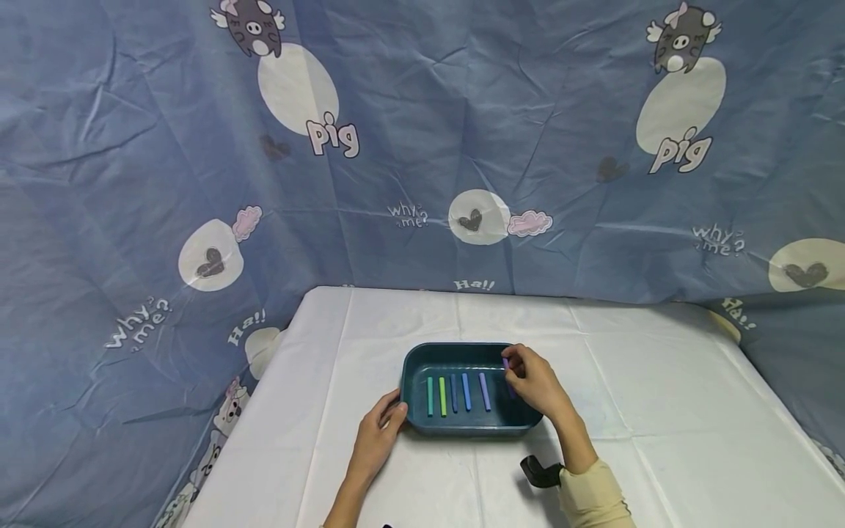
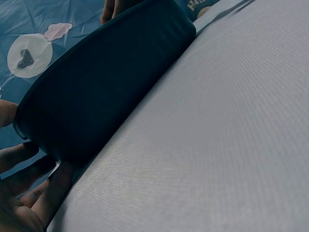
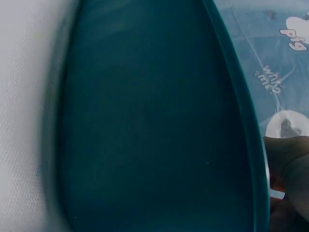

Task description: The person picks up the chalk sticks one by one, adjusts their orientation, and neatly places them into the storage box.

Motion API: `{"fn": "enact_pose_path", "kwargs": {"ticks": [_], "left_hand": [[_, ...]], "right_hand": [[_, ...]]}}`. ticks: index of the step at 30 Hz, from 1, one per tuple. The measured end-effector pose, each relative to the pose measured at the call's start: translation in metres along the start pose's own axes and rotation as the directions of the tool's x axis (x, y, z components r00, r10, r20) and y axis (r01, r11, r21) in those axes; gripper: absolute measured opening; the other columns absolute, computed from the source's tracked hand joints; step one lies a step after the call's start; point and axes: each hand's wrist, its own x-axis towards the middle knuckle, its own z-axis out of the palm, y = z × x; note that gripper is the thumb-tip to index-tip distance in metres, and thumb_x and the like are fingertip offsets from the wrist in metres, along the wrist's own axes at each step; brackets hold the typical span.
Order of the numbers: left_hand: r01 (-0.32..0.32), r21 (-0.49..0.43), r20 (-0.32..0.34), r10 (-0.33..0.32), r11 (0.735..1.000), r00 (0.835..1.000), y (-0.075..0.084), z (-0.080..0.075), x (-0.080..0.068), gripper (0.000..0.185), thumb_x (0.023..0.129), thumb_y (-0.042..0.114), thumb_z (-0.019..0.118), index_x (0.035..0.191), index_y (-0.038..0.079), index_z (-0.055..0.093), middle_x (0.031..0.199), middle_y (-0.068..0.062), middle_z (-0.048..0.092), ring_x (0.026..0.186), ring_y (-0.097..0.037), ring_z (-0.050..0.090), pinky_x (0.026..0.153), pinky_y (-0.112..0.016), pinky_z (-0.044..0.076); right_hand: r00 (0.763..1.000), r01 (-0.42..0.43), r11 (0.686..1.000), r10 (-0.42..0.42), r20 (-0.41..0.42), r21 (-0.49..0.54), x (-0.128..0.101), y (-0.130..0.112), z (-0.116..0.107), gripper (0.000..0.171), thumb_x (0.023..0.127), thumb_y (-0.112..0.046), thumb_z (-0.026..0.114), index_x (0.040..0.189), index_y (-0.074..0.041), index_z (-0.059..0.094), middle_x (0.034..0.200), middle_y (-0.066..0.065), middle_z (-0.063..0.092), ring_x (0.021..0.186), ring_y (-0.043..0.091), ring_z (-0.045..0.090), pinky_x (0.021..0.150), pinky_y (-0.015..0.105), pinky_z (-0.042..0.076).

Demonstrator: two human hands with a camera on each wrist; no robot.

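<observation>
Right hand: over the right end of the tray, fingers pinched on a purple stick, held upright-tilted just above the tray floor. Held by the top end, probably to lay it down parallel to the others.
Left hand: against the left outer wall of the tray, fingers loosely bent and touching the wall, thumb near the rim. Seems to steady the tray so that it does not slide on the cloth. In the left wrist view, fingers seen just beside the dark wall; nothing enclosed.
Tray: dark teal, rounded corners, flat on the counter near its front middle, between both hands.
Sticks in the tray: five lying side by side, apart from each other, all pointing away from the person: teal stick, light green stick, dark blue stick, blue stick, lilac stick. Ordered by colour, looks like a deliberate row; free place at the right end, under the right hand.
Counter: covered with white cloth with fold lines.
Black clip: at the right wrist, near the cream sleeve; likely the camera mount.
Backdrop: blue fabric with pig cartoons, behind and beside the counter.
</observation>
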Motion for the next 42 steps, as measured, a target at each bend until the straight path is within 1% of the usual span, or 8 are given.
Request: {"fn": "enact_pose_path", "kwargs": {"ticks": [4, 9, 13, 19, 26, 29, 34, 42], "left_hand": [[0.0, 0.002, 0.002, 0.0, 1.0, 1.0, 0.0, 0.0, 0.0, 0.044, 0.096, 0.026, 0.056, 0.134, 0.005, 0.051, 0.125, -0.018, 0.062, 0.116, -0.025, 0.061, 0.094, -0.023, 0.051], [-0.001, -0.003, 0.005, 0.001, 1.0, 1.0, 0.0, 0.0, 0.001, 0.045, 0.096, 0.028, 0.056, 0.134, 0.004, 0.051, 0.125, -0.018, 0.062, 0.116, -0.025, 0.061, 0.092, -0.021, 0.051], [0.001, -0.012, 0.005, -0.001, 1.0, 1.0, 0.001, 0.001, 0.0, 0.046, 0.095, 0.028, 0.057, 0.134, 0.004, 0.051, 0.125, -0.018, 0.062, 0.116, -0.025, 0.061, 0.091, -0.02, 0.052], [0.005, -0.008, 0.005, -0.005, 1.0, 1.0, 0.002, 0.001, 0.0, 0.045, 0.096, 0.027, 0.057, 0.134, 0.004, 0.051, 0.125, -0.018, 0.062, 0.116, -0.025, 0.061, 0.092, -0.019, 0.051], [0.005, -0.003, 0.0, -0.005, 1.0, 1.0, 0.0, 0.0, 0.001, 0.044, 0.096, 0.026, 0.057, 0.133, 0.004, 0.052, 0.125, -0.018, 0.062, 0.116, -0.025, 0.061, 0.09, -0.016, 0.05], [0.007, -0.007, 0.0, -0.007, 1.0, 1.0, 0.0, 0.0, 0.001, 0.044, 0.096, 0.025, 0.057, 0.133, 0.004, 0.051, 0.126, -0.018, 0.062, 0.116, -0.026, 0.061, 0.09, -0.015, 0.05], [0.017, -0.009, 0.006, -0.017, 1.0, 1.0, 0.001, 0.0, 0.0, 0.044, 0.096, 0.025, 0.057, 0.134, 0.005, 0.051, 0.124, -0.018, 0.062, 0.116, -0.025, 0.061, 0.093, -0.016, 0.049], [0.014, 0.003, 0.0, -0.014, 1.0, 1.0, 0.002, -0.001, 0.0, 0.045, 0.096, 0.027, 0.057, 0.134, 0.005, 0.052, 0.125, -0.017, 0.062, 0.115, -0.025, 0.061, 0.092, -0.018, 0.05]], "right_hand": [[1.0, 0.006, 1.0, -0.006, -0.006, -0.019, 0.002, 0.0, 0.003, 0.03, 0.082, 0.001, 0.063, 0.112, 0.001, 0.058, 0.088, 0.01, 0.061, 0.076, 0.016, 0.064, 0.062, 0.025, 0.05], [1.0, -0.011, 0.999, 0.011, 0.002, -0.039, 0.003, -0.003, 0.006, 0.029, 0.082, 0.002, 0.063, 0.11, 0.001, 0.058, 0.087, 0.01, 0.061, 0.075, 0.017, 0.066, 0.059, 0.025, 0.051], [1.0, -0.007, 0.997, 0.007, 0.008, -0.083, 0.005, -0.002, 0.01, 0.028, 0.081, 0.002, 0.063, 0.108, 0.001, 0.058, 0.089, 0.011, 0.061, 0.074, 0.015, 0.066, 0.06, 0.025, 0.051], [1.0, 0.001, 0.981, -0.002, -0.006, -0.196, 0.007, -0.003, 0.016, 0.028, 0.078, 0.0, 0.066, 0.106, -0.002, 0.06, 0.089, 0.008, 0.06, 0.076, 0.014, 0.062, 0.066, 0.033, 0.051], [1.0, 0.016, 0.966, -0.016, 0.001, -0.259, 0.009, -0.006, 0.025, 0.026, 0.076, -0.001, 0.068, 0.102, -0.003, 0.062, 0.086, 0.008, 0.061, 0.077, 0.018, 0.061, 0.069, 0.04, 0.052], [1.0, 0.0, 0.958, 0.002, 0.007, -0.288, 0.009, -0.003, 0.03, 0.026, 0.077, -0.002, 0.068, 0.102, -0.003, 0.062, 0.084, 0.007, 0.06, 0.075, 0.018, 0.058, 0.065, 0.04, 0.051], [0.999, -0.043, 0.943, 0.05, 0.014, -0.331, 0.009, 0.003, 0.037, 0.026, 0.076, -0.002, 0.069, 0.102, -0.003, 0.062, 0.082, 0.005, 0.058, 0.075, 0.017, 0.056, 0.065, 0.041, 0.05], [0.997, -0.06, 0.931, 0.076, 0.031, -0.36, 0.012, 0.003, 0.041, 0.026, 0.078, -0.005, 0.07, 0.102, -0.001, 0.063, 0.084, 0.008, 0.058, 0.074, 0.02, 0.054, 0.067, 0.043, 0.051]]}}
